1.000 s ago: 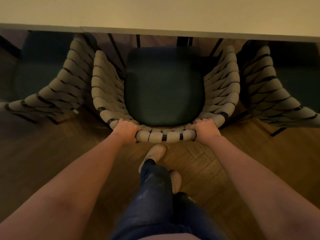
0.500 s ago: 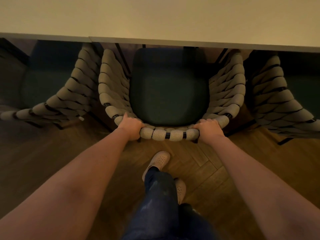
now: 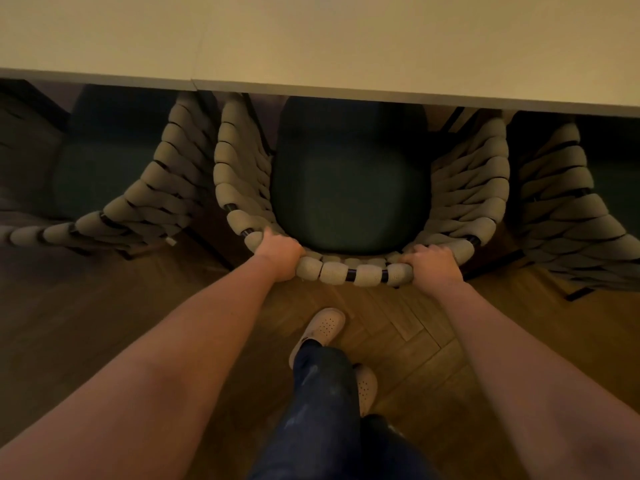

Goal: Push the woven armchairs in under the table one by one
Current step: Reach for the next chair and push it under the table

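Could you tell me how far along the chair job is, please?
Seemingly done: the left armchair and right armchair sit partly under the table. In hand: the middle armchair, its back rail gripped by the left hand and right hand, seat front already under. Left: perhaps a final push; chairs outside the view are unknown.

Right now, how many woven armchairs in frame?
3. The middle armchair, partly under the table, is gripped by the left hand and right hand. The left armchair and right armchair flank it, both cropped by the frame. More may sit out of view.
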Demonstrator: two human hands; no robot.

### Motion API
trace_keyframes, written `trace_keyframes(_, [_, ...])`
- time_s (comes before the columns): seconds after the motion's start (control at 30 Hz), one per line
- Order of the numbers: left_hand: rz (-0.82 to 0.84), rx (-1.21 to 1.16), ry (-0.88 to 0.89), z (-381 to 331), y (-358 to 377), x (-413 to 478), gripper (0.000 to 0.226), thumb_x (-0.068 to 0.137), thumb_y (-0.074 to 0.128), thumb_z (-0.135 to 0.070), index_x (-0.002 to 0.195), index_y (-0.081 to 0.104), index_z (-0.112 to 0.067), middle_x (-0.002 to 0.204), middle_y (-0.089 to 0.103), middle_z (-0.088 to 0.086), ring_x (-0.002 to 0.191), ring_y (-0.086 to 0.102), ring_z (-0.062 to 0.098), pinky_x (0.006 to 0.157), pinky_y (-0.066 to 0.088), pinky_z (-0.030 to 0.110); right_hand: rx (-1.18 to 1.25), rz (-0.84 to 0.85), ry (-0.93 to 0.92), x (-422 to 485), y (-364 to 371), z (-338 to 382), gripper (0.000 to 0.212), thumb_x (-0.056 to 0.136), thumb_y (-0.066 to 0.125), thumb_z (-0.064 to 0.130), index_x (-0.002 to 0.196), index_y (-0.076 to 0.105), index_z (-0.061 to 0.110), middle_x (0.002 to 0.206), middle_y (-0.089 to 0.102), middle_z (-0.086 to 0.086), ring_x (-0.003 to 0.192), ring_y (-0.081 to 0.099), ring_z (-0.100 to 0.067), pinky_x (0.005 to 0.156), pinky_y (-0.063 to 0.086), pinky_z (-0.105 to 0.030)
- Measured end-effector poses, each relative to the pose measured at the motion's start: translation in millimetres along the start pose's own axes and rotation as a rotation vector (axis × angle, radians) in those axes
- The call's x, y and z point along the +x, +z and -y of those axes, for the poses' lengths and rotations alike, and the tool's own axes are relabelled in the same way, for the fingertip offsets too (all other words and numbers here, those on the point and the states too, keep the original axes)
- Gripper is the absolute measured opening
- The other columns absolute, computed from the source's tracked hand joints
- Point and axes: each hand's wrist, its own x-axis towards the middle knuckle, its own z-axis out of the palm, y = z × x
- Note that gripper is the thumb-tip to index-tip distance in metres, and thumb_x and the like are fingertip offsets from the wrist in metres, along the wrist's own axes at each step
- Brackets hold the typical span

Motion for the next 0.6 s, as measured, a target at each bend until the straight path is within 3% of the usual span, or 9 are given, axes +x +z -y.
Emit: trace_keyframes(0.6, [-0.033,0.079,0.000,-7.1,-3.7,2.7,0.030,0.093,0.054,-0.031,0.122,0.059,-0.029,0.114,0.061,-0.002,0.110,0.056,0.021,0.110,0.028,0.053,-0.024,-0.030,-0.006,5.2,2.1,-8.0,0.044,0.090,0.063,0.032,0.132,0.053,0.040,0.115,0.058,0.001,0.109,0.052,-0.022,0.098,0.041,-0.041])
